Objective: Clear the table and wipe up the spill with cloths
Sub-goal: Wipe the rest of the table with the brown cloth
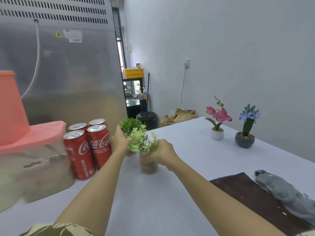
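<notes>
1. The right hand [162,153] wraps the clear glass jar of pebbles and pale green sprigs [148,163], standing upright.
2. The left hand [119,142] grips the darker green plant jar [130,127] just behind it.
3. The four red cola cans [88,145] stand just left; the brown cloth [252,198] and the crumpled grey cloth [288,193] lie well to the right on the white table [196,150].

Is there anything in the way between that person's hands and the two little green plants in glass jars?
Nothing visible. The right hand already grips the nearer jar plant, and the left hand is on the farther jar plant, right beside the cola cans.
</notes>
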`<state>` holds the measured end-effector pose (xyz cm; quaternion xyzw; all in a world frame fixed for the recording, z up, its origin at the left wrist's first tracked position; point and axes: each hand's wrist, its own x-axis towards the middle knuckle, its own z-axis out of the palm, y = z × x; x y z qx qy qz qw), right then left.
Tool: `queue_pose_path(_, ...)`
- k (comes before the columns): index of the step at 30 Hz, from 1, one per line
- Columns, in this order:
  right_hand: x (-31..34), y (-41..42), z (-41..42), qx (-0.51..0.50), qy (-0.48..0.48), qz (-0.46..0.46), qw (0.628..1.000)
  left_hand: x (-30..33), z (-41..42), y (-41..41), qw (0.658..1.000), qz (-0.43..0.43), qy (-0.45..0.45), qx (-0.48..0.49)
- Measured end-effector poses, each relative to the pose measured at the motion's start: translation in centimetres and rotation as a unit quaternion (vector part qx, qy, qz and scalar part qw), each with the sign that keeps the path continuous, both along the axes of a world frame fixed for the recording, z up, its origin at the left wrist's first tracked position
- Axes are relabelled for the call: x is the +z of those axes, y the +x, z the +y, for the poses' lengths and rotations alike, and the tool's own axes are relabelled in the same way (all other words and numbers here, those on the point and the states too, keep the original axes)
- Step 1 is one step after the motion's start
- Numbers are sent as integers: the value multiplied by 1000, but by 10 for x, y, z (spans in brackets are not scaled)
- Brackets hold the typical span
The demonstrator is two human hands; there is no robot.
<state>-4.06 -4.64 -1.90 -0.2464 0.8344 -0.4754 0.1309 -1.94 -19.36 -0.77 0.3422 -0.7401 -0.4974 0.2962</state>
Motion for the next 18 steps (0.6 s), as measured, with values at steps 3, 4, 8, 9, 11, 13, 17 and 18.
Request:
queue_pose_path(3, -6, 6, -12, 6, -26, -8, 1000, 9, -1, 4, 999, -42, 27, 3)
queue_pose_path(4, -6, 4, -14, 13, -33, -21, 999, 15, -1, 6, 998, -63, 25, -6)
queue_pose_path(8, -8, -2, -22, 28, -79, -72, 994, 50, 6, 24, 991, -116, 15, -63)
queue_pose_path(9, -9, -2, -25, 32, -92, -83, 992, 58, 7, 29, 991, -120, 3, -58)
queue_pose_path(11, -11, 1, -30, 50, -105, -104, 988, 70, 10, 39, 991, -115, -31, -57)
queue_pose_path(13, -7, 4, -35, 67, -110, -118, 985, 81, 12, 45, 986, -123, -89, -62)
queue_pose_path(17, -2, 4, -48, 71, -90, -136, 984, 81, 10, 52, 974, -136, -139, -116)
queue_pose_path(18, -2, 4, -52, 72, -84, -140, 984, 78, 11, 55, 970, -149, -143, -131)
